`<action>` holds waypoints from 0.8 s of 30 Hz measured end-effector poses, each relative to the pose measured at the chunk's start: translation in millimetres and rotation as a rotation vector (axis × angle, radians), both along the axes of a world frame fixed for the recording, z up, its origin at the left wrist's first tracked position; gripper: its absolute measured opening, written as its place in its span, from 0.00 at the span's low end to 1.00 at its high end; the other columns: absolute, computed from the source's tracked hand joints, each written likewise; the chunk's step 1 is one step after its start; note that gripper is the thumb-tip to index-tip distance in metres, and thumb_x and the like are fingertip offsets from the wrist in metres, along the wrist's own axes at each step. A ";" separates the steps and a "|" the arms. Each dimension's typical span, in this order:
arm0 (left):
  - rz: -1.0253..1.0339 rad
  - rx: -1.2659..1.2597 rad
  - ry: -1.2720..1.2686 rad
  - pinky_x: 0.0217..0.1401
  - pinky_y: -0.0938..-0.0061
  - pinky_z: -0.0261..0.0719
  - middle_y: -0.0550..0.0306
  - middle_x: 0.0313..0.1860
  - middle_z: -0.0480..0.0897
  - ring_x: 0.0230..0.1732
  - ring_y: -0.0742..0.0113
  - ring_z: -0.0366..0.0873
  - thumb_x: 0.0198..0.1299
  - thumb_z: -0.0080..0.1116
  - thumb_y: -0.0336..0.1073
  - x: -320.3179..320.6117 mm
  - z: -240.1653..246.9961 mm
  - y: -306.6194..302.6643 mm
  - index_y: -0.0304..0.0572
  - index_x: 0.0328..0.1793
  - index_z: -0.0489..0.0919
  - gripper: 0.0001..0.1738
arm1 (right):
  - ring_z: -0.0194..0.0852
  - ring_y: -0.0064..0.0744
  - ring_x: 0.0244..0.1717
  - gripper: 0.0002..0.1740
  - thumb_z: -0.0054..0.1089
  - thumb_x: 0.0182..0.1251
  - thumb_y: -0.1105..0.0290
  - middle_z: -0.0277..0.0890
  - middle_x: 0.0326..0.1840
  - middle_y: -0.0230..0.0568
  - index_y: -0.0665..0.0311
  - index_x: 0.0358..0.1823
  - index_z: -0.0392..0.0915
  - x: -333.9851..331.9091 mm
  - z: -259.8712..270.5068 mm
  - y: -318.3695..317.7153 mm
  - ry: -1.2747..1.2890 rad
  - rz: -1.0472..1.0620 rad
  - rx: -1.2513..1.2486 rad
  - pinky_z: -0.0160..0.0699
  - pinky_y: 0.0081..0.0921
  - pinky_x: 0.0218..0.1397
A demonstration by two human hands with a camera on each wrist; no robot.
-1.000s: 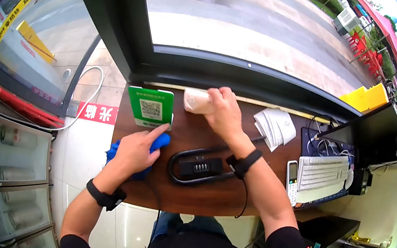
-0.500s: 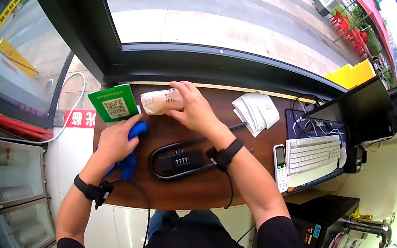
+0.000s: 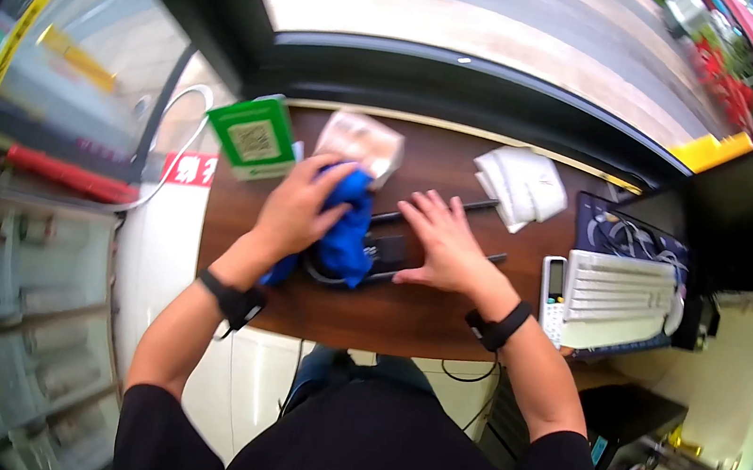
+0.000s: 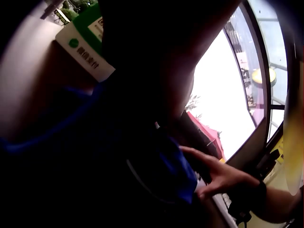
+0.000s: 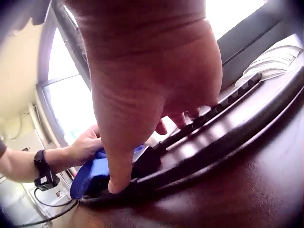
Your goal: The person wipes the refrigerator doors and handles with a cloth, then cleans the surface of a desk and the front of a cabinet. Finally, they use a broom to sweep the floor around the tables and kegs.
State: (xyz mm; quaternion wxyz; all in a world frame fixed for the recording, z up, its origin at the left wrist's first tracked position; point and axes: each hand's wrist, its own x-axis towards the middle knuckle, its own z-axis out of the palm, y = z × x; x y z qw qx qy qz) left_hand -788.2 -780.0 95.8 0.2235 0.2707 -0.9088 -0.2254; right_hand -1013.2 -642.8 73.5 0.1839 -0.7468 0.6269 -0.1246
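1 blue cloth (image 3: 344, 245) is gripped under the curled fingers of the left hand (image 3: 294, 210) above a brown desk (image 3: 412, 323), partly covering the rounded end of a black U-shaped lock (image 3: 386, 250). Over the lock's bars, the right hand (image 3: 450, 252) is held open, fingers spread, grasping nothing; whether the lock is touched cannot be told. Beyond the cloth, 1 pale package (image 3: 368, 139) is seen near a green sign (image 3: 254, 138).

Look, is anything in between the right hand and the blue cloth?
Yes, the black lock. It lies flat on the table, partly under the blue cloth, and stretches beneath the right hand. Nothing visible stands up between them.
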 end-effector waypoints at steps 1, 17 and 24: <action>-0.057 -0.066 -0.028 0.66 0.62 0.66 0.43 0.63 0.68 0.62 0.46 0.67 0.55 0.62 0.37 1.5 -9.2 4.9 0.45 0.63 0.72 0.27 | 0.44 0.57 0.75 0.57 0.75 0.39 0.45 0.54 0.72 0.55 0.62 0.69 0.58 -0.2 0.9 -0.2 0.025 0.010 0.001 0.38 0.56 0.75; 0.024 -0.176 -0.203 0.55 0.62 0.73 0.44 0.51 0.74 0.52 0.48 0.72 0.57 0.59 0.38 -5.3 -23.5 13.8 0.50 0.56 0.78 0.19 | 0.58 0.53 0.64 0.53 0.72 0.41 0.43 0.63 0.61 0.54 0.70 0.64 0.62 1.4 -6.2 26.3 -0.021 0.077 -0.234 0.55 0.44 0.69; -0.017 -0.144 -0.301 0.49 0.63 0.76 0.50 0.45 0.75 0.47 0.50 0.75 0.58 0.58 0.35 -13.0 5.6 18.3 0.49 0.54 0.77 0.17 | 0.59 0.51 0.62 0.43 0.68 0.51 0.46 0.64 0.60 0.52 0.69 0.62 0.66 -12.6 -7.9 27.1 -0.241 0.070 -0.059 0.59 0.40 0.65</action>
